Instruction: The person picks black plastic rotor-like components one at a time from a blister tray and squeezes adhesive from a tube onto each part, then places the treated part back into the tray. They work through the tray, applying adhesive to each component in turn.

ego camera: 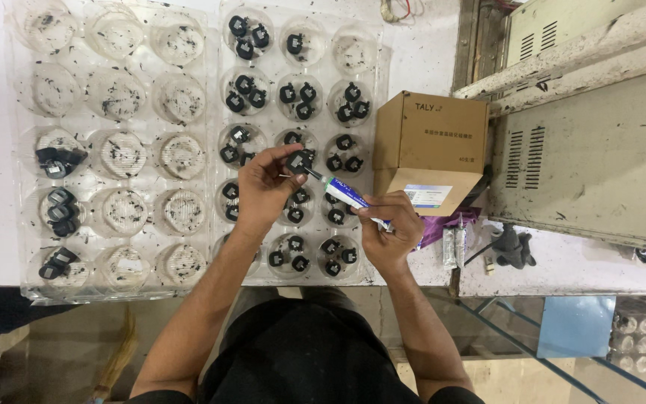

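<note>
My left hand (263,183) pinches a small black plastic part (298,161) above the right clear tray (377,161). My right hand (389,224) grips a small white and blue glue tube (344,192), whose dark nozzle touches the black part. The right tray's round wells hold several black parts (244,82) in small groups. The left clear tray (15,172) is mostly bare wells, with a few black parts (60,158) in its left column.
A brown cardboard box (431,150) stands right of the trays. Beyond it is a grey metal machine housing (600,157). Small packets (454,243) and a dark cloth (514,247) lie near the white table's front edge (562,283).
</note>
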`<state>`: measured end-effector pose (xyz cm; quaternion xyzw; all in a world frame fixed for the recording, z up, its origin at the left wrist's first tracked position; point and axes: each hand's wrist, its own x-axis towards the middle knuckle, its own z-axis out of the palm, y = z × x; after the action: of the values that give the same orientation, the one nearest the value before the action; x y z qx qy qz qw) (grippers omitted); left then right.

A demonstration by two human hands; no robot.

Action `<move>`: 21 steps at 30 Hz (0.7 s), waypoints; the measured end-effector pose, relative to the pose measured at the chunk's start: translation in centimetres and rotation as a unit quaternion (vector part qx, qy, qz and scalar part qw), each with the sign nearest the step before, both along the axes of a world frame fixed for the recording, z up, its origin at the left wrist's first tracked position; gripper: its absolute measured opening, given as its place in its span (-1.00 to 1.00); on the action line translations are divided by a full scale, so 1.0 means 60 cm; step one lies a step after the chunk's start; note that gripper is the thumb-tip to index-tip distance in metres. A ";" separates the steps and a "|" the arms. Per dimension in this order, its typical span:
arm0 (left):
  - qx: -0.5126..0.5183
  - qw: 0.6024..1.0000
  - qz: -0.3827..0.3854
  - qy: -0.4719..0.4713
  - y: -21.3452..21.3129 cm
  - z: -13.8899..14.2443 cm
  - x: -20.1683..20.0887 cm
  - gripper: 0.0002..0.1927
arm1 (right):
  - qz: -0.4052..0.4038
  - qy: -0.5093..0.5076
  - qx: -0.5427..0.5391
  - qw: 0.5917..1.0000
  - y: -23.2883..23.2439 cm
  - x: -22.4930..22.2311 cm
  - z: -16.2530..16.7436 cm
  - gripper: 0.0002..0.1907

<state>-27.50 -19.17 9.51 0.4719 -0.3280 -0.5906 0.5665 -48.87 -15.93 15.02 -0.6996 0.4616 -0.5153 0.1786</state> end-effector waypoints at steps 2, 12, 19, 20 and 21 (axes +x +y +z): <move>0.026 0.997 0.001 0.072 0.004 -0.005 -0.005 -0.51 | 0.002 -0.002 0.000 1.000 0.001 0.002 0.001 -0.73; 0.048 0.967 -0.047 0.247 0.028 -0.037 -0.018 -0.62 | -0.030 -0.024 -0.001 0.999 0.004 0.003 0.005 -0.73; 0.051 0.967 -0.070 0.239 0.037 -0.030 -0.017 -0.61 | -0.009 -0.023 -0.021 0.999 0.005 0.000 0.001 -0.73; 0.046 0.968 -0.074 0.233 0.037 -0.029 -0.016 -0.61 | -0.010 -0.023 -0.019 1.000 0.005 0.000 0.000 -0.73; 0.050 0.968 -0.077 0.235 0.037 -0.029 -0.015 -0.61 | -0.011 -0.022 -0.017 1.000 0.005 -0.001 -0.001 -0.73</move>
<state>-28.41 -16.95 7.78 0.3206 -0.1910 -0.7422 0.5566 -48.91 -15.60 14.97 -0.6857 0.4566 -0.5406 0.1708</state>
